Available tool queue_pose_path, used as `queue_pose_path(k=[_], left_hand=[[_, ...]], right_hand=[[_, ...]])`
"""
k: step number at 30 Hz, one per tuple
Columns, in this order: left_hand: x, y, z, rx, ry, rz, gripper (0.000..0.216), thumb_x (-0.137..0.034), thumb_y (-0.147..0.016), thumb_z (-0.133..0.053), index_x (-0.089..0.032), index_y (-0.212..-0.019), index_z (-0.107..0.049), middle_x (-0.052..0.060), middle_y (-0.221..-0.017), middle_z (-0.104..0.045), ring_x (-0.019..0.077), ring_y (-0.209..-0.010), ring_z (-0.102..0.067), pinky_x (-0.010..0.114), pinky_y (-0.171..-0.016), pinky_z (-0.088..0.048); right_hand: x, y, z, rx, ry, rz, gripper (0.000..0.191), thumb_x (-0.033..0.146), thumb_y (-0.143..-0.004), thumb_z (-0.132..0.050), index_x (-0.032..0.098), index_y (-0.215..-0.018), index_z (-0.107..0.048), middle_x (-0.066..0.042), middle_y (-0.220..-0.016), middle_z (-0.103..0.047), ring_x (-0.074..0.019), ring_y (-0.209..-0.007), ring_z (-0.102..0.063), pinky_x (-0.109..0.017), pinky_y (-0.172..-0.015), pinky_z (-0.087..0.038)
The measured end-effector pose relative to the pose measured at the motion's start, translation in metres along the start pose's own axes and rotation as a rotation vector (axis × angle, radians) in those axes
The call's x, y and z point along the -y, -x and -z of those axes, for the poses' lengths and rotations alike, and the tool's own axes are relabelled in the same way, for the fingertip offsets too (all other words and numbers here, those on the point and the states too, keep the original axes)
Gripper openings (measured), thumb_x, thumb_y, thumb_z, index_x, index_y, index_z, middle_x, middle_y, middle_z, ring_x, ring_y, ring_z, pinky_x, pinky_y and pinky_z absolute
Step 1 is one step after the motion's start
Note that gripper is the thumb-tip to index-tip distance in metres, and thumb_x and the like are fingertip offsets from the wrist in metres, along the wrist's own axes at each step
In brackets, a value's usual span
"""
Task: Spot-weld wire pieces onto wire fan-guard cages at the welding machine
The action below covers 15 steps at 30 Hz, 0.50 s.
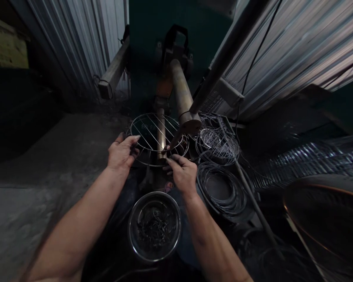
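Note:
A round wire grill rack (153,127) lies on the lower electrode bar (161,135) of a spot-welding machine. My left hand (122,153) grips the rack's left rim with fingers curled over the wire. My right hand (181,171) pinches the rack's near edge, or a small wire piece there; I cannot make out which. The upper electrode arm (181,92) ends in a tip (173,141) that points down at the rack just in front of my right fingers.
A metal bowl (154,226) of small dark wire pieces rests near my lap. Finished wire racks (217,143) and wire rings (222,190) pile up at the right. A large dark pan (326,219) is far right. Corrugated metal walls flank the machine.

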<state>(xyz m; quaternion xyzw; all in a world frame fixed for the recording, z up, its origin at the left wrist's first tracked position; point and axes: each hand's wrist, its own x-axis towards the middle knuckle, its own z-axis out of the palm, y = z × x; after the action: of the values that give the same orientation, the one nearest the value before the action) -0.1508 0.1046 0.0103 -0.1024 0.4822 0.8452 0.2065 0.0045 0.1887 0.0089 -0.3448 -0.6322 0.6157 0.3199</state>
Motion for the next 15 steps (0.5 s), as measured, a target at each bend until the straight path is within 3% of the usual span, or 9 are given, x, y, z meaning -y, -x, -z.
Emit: queue_pose_path(k=[11,15], left_hand=[[0.004,0.001,-0.002,0.055,0.010,0.026,0.039,-0.010,-0.047,-0.075,-0.019,-0.074,-0.049,-0.005,-0.058,-0.052,0.0086,-0.047,-0.047,0.020,-0.042,-0.032],[0.010,-0.009,0.002,0.094,-0.004,0.031,0.042,-0.012,-0.048,-0.076,-0.020,-0.079,-0.050,-0.005,-0.060,-0.053,0.0108,-0.051,-0.052,0.022,-0.045,-0.036]], right_hand=[[-0.004,-0.003,-0.003,-0.025,0.010,0.042,0.019,0.033,-0.068,-0.067,0.014,-0.072,-0.067,0.003,-0.054,-0.061,-0.0130,-0.047,-0.060,-0.022,-0.043,-0.047],[-0.014,0.010,0.009,-0.062,0.170,0.242,0.021,0.033,-0.076,-0.062,0.017,-0.088,-0.067,-0.001,-0.073,-0.067,-0.0148,-0.063,-0.064,-0.027,-0.058,-0.053]])
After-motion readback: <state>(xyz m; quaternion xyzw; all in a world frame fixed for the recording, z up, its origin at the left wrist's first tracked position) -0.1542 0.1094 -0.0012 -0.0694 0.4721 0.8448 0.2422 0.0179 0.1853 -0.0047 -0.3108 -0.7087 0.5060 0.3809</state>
